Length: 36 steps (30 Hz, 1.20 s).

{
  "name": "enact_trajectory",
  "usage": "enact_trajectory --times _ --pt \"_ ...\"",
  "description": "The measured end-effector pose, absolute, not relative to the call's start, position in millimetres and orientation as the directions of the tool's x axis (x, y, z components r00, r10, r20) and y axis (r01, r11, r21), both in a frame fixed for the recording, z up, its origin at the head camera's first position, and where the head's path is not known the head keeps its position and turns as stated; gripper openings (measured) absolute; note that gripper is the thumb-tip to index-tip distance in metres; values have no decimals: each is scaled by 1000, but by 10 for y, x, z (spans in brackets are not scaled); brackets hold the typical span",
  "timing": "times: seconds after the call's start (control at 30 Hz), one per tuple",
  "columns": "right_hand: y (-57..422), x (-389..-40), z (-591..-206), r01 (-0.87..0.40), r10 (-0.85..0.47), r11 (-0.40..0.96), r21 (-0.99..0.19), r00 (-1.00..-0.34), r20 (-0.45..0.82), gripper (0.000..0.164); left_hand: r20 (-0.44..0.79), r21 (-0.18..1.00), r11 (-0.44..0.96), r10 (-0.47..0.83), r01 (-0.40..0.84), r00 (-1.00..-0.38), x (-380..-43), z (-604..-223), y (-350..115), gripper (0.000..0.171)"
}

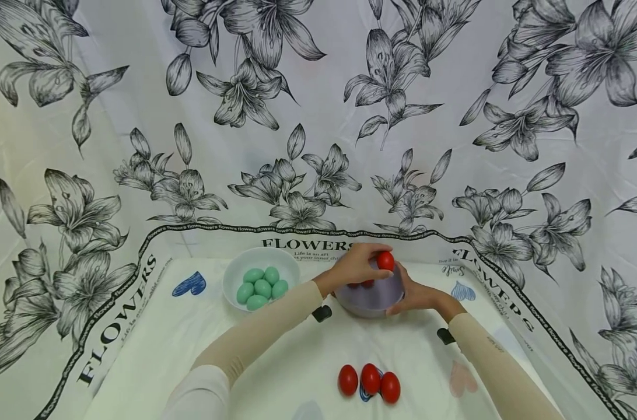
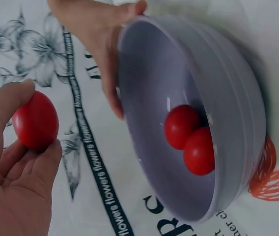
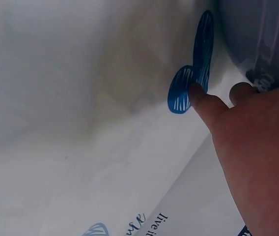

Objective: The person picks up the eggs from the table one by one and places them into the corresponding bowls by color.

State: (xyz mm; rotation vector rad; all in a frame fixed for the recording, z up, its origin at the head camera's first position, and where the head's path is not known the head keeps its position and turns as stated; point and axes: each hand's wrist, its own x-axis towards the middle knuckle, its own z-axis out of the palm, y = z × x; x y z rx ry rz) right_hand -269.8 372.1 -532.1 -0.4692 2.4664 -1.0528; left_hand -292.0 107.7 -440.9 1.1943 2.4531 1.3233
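My left hand (image 1: 354,269) pinches a glossy red egg (image 1: 385,261) between thumb and fingertips, above the purple-grey bowl (image 1: 371,298). In the left wrist view this red egg (image 2: 36,121) appears beside the bowl's rim (image 2: 152,184). Two red eggs (image 2: 199,151) lie inside the bowl, partly hidden by the left hand in the head view. At the bowl's right side, my right hand (image 1: 416,294) grips the rim and wall. Only part of the right hand (image 3: 257,132) and a dark edge of the bowl (image 3: 257,39) show in the right wrist view.
A pale bowl (image 1: 292,263) with several green eggs (image 1: 263,287) stands left of the purple-grey bowl. Three red eggs (image 1: 370,379) lie in a row on the white printed cloth (image 1: 276,361) nearer the front. A flower-printed curtain (image 1: 308,134) hangs behind.
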Motion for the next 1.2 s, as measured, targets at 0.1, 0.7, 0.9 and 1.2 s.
enact_trajectory --times 0.1,0.7,0.9,1.2 --pt "3722 -2696 -5356 -141 -461 654 -743 -853 -244 144 198 704 399 685 588 -701 -3026 -4491 1182 66" --pt "3617 -2719 -5372 -135 -460 654 -745 -852 -250 151 135 554 503 733 664 -667 -3257 -5071 1450 42" --pt "3644 -2726 -5377 -136 -459 649 -748 -855 -243 152 61 478 597 709 644 -702 -3234 -5070 1540 49" --pt "3727 -2706 -5347 -128 -437 663 -738 -867 -242 151 -11 410 671 681 618 -732 -3215 -5141 1696 35"
